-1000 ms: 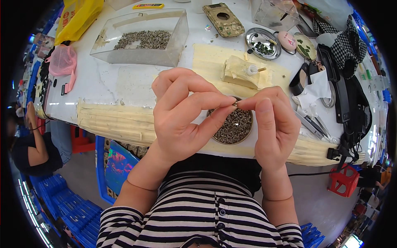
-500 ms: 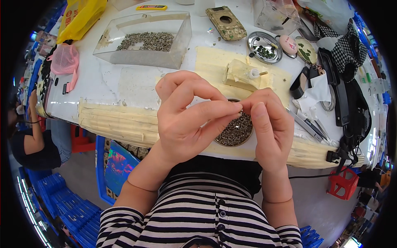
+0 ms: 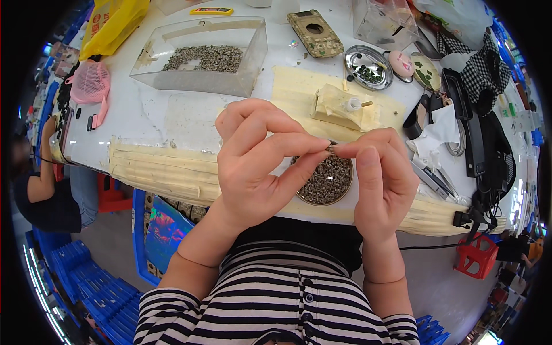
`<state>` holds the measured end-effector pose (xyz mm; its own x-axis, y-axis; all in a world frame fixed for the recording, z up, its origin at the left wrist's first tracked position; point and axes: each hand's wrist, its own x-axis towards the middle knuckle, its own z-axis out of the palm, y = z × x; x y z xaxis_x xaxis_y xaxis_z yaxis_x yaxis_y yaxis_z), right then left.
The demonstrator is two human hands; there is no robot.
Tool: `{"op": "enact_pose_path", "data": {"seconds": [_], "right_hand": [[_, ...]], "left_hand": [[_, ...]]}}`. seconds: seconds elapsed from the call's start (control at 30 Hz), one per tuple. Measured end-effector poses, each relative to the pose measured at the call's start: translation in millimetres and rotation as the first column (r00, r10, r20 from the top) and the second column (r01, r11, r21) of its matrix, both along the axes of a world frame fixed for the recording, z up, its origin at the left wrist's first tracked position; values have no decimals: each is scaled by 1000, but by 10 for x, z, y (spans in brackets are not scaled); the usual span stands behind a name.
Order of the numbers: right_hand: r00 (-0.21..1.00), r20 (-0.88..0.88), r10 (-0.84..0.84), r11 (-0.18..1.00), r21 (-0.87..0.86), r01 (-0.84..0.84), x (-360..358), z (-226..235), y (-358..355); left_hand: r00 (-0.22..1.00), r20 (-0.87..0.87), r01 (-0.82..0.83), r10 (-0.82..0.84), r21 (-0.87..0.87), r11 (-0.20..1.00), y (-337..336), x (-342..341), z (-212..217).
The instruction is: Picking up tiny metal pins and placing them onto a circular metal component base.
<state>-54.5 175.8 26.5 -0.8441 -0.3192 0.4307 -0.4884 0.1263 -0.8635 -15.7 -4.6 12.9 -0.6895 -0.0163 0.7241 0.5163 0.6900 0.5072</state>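
Observation:
My left hand (image 3: 261,158) is closed in a pinch, thumb against index finger, on a tiny metallic piece (image 3: 330,148) too small to make out well. The index fingertip of my right hand (image 3: 382,181) reaches over to that piece and touches it, while the right thumb stands apart. Under the fingertips sits a round dish (image 3: 325,203) full of small grey-brown metallic pieces (image 3: 325,181); my hands partly cover its rim. Just beyond is a block wrapped in cream tape (image 3: 336,109), with a white fitting and a thin peg (image 3: 366,104) on it.
A clear box (image 3: 201,83) with more metallic pieces stands far left. Far right are a steel dish (image 3: 371,54) with dark green bits, a patterned case (image 3: 315,33), tweezers (image 3: 431,178) and straps. A person (image 3: 43,195) sits at left.
My right index finger has straightened, and its thumb has drawn back from the fingertips. The left pinch has shifted slightly left, and the tiny piece shows more clearly.

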Motion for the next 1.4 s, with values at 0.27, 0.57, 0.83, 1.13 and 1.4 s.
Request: {"op": "enact_pose_path", "data": {"seconds": [0.27, 0.57, 0.83, 1.13, 1.4], "right_hand": [[998, 6, 62, 997, -37, -62, -35, -60, -51], [986, 123, 113, 990, -98, -101, -32, -88, -58], [993, 72, 90, 993, -86, -84, -39, -71, -52], [999, 21, 46, 997, -69, -44, -42, -92, -71], [990, 123, 64, 995, -88, -54, -19, -54, -73]], "left_hand": [[1000, -10, 0, 0, -10, 1000, 13, 5, 1], [999, 10, 34, -34, 18, 999, -1, 9, 9], [1000, 8, 26, -26, 17, 1000, -2, 7, 4], [999, 16, 32, -32, 6, 999, -3, 3, 7], [999, 10, 34, -34, 15, 999, -9, 0, 0]]}}
